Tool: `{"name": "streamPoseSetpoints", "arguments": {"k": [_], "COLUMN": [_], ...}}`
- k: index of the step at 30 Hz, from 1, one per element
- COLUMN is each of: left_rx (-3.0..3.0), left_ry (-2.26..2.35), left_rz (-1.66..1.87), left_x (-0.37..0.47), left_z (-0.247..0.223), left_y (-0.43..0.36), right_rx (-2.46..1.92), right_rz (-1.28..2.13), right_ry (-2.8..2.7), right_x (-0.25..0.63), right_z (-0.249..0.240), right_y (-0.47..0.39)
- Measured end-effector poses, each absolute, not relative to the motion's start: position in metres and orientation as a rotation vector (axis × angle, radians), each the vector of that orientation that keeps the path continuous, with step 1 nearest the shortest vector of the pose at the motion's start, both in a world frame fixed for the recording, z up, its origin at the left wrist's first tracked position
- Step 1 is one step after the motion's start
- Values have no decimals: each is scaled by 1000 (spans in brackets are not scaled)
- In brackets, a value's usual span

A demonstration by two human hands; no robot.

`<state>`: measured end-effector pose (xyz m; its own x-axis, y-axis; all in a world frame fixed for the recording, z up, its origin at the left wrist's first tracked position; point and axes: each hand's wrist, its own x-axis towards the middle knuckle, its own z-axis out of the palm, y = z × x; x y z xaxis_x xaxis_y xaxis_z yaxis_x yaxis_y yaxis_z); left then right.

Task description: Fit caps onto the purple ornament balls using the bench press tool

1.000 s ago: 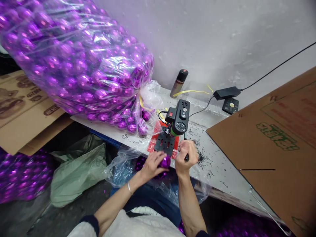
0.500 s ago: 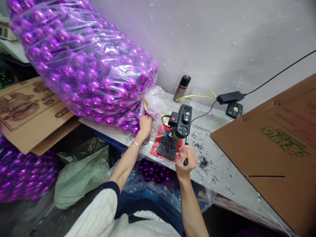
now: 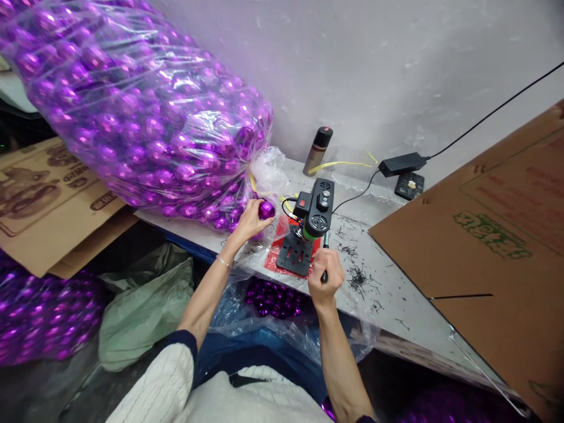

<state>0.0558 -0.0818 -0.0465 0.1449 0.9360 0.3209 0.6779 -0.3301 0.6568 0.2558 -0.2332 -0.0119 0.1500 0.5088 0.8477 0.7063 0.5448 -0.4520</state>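
Note:
Between the thumb and fingers of my left hand (image 3: 252, 222) is a shiny purple bauble (image 3: 267, 209), just outside the mouth of a big clear plastic bag (image 3: 176, 123) full of purple baubles. My right hand (image 3: 326, 276) is wrapped round the black-gripped lever (image 3: 325, 275) of a small black press machine (image 3: 321, 208). The machine's flat slotted base (image 3: 294, 257) stands on a red sheet (image 3: 269, 258) at the table's front edge. My left hand is left of the machine and apart from it.
Behind the machine stand a spray can (image 3: 318, 151) and a black power adapter (image 3: 402, 164) with its cord. Black scraps (image 3: 359, 281) litter the white table (image 3: 388, 299). A cardboard box (image 3: 493, 247) rises at right. Below the edge, an open plastic bag holds purple baubles (image 3: 275, 298).
My left hand has drawn back from the bag's mouth, and a purple bauble now shows in its fingers. My right hand stays on the lever. The whole view has shifted slightly.

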Motion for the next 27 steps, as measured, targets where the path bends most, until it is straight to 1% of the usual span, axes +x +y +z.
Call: {"name": "streamPoseSetpoints", "arguments": {"k": [1, 3, 7, 11, 14, 21, 27], "left_rx": [1956, 1696, 1265, 1061, 1120, 1580, 1863], "left_ry": [1457, 1287, 1091, 1074, 1123, 1283, 1196], "left_rz": [1106, 1183, 1158, 1074, 1030, 980, 1016], "left_x": [53, 53, 77, 107, 119, 125, 126], "left_z": [-49, -56, -78, -98, -104, -103, -98], "left_y": [-95, -125, -174, -185, -177, -171, -167], "right_rx": [-1093, -1099, -1119, -1150, -1170, -1149, -1165], "right_rz": [-187, -177, -160, -141, -142, -184, -186], "right_ry": [-1502, -1493, -1466, -1471, -1484, -1530, -1537], "right_x": [256, 257, 259, 261, 262, 262, 264], "right_z": [-10, -6, 7, 18, 21, 18, 15], "right_y": [-233, -232, -228, -225, -224, -228, -229]}}
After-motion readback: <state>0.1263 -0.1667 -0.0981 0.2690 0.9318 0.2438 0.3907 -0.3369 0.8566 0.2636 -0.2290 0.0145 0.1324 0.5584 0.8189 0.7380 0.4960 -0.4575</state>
